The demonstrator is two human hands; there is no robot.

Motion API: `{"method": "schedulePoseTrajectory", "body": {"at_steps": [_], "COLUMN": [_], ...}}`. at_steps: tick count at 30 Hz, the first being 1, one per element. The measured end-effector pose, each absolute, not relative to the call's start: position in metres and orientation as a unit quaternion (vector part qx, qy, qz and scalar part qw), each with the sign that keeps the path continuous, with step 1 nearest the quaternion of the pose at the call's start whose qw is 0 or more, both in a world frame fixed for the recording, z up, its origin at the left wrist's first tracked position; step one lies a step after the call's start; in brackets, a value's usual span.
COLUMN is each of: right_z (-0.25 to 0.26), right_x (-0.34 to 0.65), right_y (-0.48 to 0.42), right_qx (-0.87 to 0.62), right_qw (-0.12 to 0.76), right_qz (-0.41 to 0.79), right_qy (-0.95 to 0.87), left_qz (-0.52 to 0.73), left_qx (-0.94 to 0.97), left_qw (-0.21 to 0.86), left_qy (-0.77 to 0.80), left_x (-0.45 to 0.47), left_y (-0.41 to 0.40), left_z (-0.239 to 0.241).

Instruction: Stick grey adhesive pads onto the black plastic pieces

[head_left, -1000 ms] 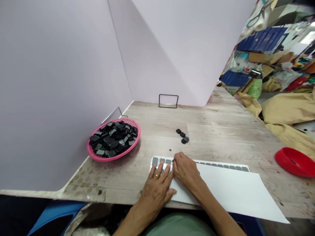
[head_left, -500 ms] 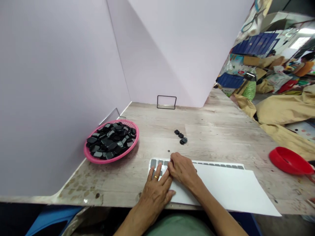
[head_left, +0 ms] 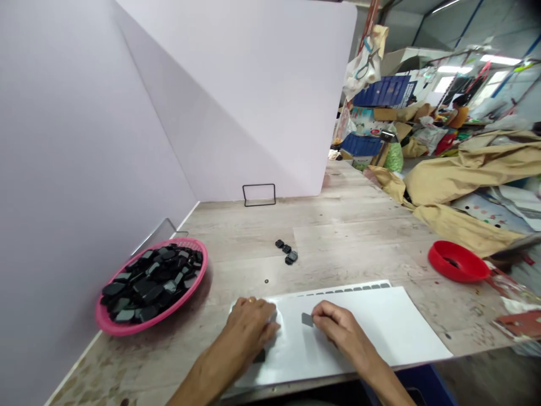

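Note:
My right hand (head_left: 344, 332) pinches a small grey rounded-square sticker (head_left: 307, 320) between thumb and forefinger, just above a white sheet (head_left: 380, 318). Under that sheet, along its far edge, a strip of grey stickers (head_left: 363, 288) shows. My left hand (head_left: 252, 324) is curled, fingers bent, over the left end of the sheets; what lies in its fingers is hidden. A dark piece (head_left: 260, 356) shows below its palm, partly covered. Farther back lie several small black plastic pieces (head_left: 287, 249) and a tiny dark ring (head_left: 266, 281).
On the left a pink basket (head_left: 192, 293) holds many black and grey pieces, beside a white partition (head_left: 236, 113). A wire stand (head_left: 259, 185) is at the back. At right are a red dish (head_left: 459, 261) and tan cloth (head_left: 456, 175); a person (head_left: 457, 115) is far behind.
My right hand has moved right, away from my left hand, and now carries a grey sticker. My left hand has gone from lying spread to curled. The view has shifted right and up.

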State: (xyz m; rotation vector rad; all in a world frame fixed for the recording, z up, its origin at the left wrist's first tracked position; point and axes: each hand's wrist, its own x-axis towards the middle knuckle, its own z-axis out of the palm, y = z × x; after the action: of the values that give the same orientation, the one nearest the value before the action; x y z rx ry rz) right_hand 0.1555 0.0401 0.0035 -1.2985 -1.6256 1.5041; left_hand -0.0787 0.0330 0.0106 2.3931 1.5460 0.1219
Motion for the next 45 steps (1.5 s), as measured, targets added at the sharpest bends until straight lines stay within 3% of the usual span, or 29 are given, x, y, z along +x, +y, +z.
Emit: {"method": "schedulePoseTrajectory", "body": {"at_steps": [4,10,25,28,34,38,45], "right_z": [-0.009,-0.01,0.004,0.001,-0.013,-0.015,-0.005], "right_x": [0.174,0.185,0.18,0.175,0.151,0.144,0.158], "right_y": [0.035,0.032,0.023,0.021,0.013,0.007,0.003], "right_qx": [-0.5,-0.496,-0.485,-0.469,-0.404,-0.391,-0.385], "right_qw": [0.279,0.29,0.318,0.333,0.314,0.291,0.26], "right_qz": [0.562,0.56,0.581,0.635,0.748,0.756,0.749], "right_qy": [-0.597,-0.597,-0.571,-0.515,-0.424,-0.437,-0.472], "left_qz": [0.134,0.043,0.137,0.224,0.407,0.433,0.385], "left_qx": [0.804,0.817,0.799,0.785,0.633,0.454,0.364], "left_qw": [0.099,0.081,0.105,0.175,0.437,0.609,0.718], "left_qy": [0.571,0.569,0.576,0.55,0.492,0.485,0.451], "left_x": [-0.057,-0.025,-0.063,-0.061,-0.038,-0.027,-0.026], "left_y": [0.103,0.181,0.102,0.076,0.02,0.009,0.009], "left_z": [0.027,0.004,0.009,0.012,0.001,-0.008,-0.002]}}
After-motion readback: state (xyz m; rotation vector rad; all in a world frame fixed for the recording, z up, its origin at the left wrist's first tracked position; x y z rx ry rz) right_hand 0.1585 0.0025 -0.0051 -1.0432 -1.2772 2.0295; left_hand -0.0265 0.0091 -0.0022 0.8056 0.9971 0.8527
